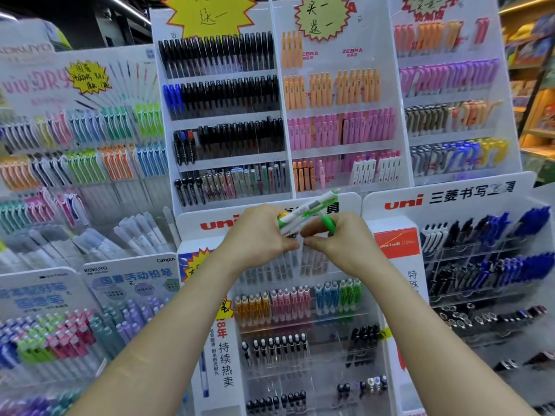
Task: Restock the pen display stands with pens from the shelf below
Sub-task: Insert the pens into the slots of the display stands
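Both hands meet before the uni display stand. The left hand fingers clench a bundle of green-and-white pens, count unclear; the right hand fingers pinch one green pen.

Glossy plastic green-and-white pens, clear glossy acrylic display stand, matt yellow paper starburst sign

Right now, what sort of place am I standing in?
Most likely a stationery shop's pen section: tiered display stands packed with colour-sorted pens, yellow starburst tags, and uni brand headers. The left hand and right hand hold green-and-white pens.
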Tool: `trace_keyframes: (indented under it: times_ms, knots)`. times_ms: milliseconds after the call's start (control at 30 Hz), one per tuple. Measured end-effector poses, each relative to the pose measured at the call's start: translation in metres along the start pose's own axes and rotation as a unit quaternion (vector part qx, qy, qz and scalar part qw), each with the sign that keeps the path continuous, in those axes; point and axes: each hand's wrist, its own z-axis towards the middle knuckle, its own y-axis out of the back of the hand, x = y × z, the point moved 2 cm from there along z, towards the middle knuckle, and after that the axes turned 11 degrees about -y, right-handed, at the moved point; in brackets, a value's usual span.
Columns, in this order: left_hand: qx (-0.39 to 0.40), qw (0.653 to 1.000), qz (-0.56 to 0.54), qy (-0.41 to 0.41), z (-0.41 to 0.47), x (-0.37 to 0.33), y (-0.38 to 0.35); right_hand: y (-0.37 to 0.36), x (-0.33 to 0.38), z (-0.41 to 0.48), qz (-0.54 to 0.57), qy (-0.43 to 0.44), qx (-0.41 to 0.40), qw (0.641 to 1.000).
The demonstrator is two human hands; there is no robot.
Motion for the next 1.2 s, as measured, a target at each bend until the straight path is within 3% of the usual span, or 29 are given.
trace_keyframes:
  times_ms: [233,600,800,933,1033,1100,1200]
  knots:
    - [0.038,0.995,-0.074,0.047,0.003,0.010,0.004,-0.005,0.000,-0.012,0.213,-0.061,0.048,0.974]
    - [0.087,0.988,-0.091,0.086,0.019,0.012,0.006,-0.009,0.001,-0.019,0.268,-0.070,0.051,0.960]
    - [0.070,0.993,-0.040,0.082,0.016,0.010,0.000,-0.019,0.004,-0.012,0.194,-0.029,0.054,0.979]
    - [0.050,0.993,-0.069,0.077,0.009,0.015,-0.001,-0.023,0.006,-0.009,0.118,-0.006,0.023,0.993]
    - [-0.012,0.990,-0.109,0.084,0.000,0.015,0.004,-0.026,0.006,-0.010,0.051,-0.007,-0.012,0.999]
    - [-0.063,0.977,-0.182,0.090,-0.007,0.012,0.009,-0.027,0.007,-0.010,0.015,-0.009,-0.018,1.000]
    - [-0.089,0.915,-0.384,0.083,-0.019,0.004,0.011,-0.026,0.009,-0.016,0.006,0.004,-0.029,1.000]
